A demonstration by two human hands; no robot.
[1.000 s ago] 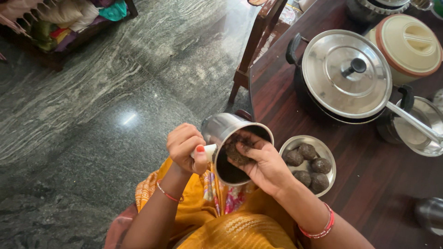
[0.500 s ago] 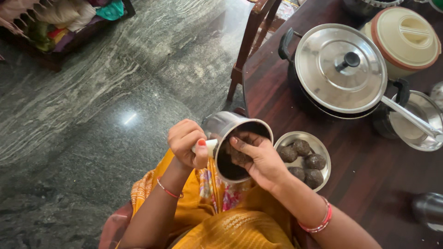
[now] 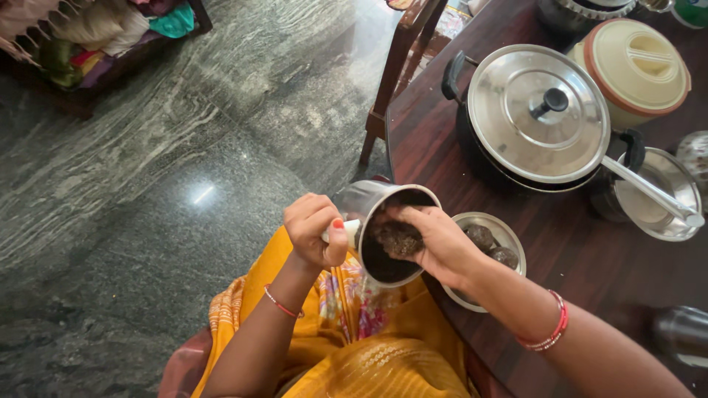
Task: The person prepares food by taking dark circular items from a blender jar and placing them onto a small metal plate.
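The steel jar (image 3: pixel 387 232) is the landmark here. It's held over the person's lap, just off the near edge of the dark wood surface (image 3: pixel 590 273), tipped w/ its mouth toward the right hand, which looks like the reason for the tilt: it lets fingers get inside. Left hand (image 3: pixel 316 230) sits on the jar's left side, its grip closed round a short white handle (image 3: pixel 346 230) sticking out from the wall, thumb pressed on top; that steadies the jar at the angle. Right hand (image 3: pixel 435 243) is at the jar's mouth, fingers curled in over the rim, its grip closed on a clump of dark crumbly mix (image 3: pixel 398 239) half in the jar. Can't tell how much mix is left deeper in. Just right of the jar, on the surface, a small steel bowl (image 3: pixel 509 234) w/ several dark round balls (image 3: pixel 493 247) in it, partly hidden by the right wrist; being that close keeps the reach short. Beyond the jar, further onto the surface: a black pot w/ a steel lid (image 3: pixel 538 114), and right of that a cream round container (image 3: pixel 638 70) and a small steel pan (image 3: pixel 660 195) w/ a long handle. Left of the jar is polished grey stone floor (image 3: pixel 147 184); behind the jar, a wooden chair (image 3: pixel 402 66) stands beside the surface.
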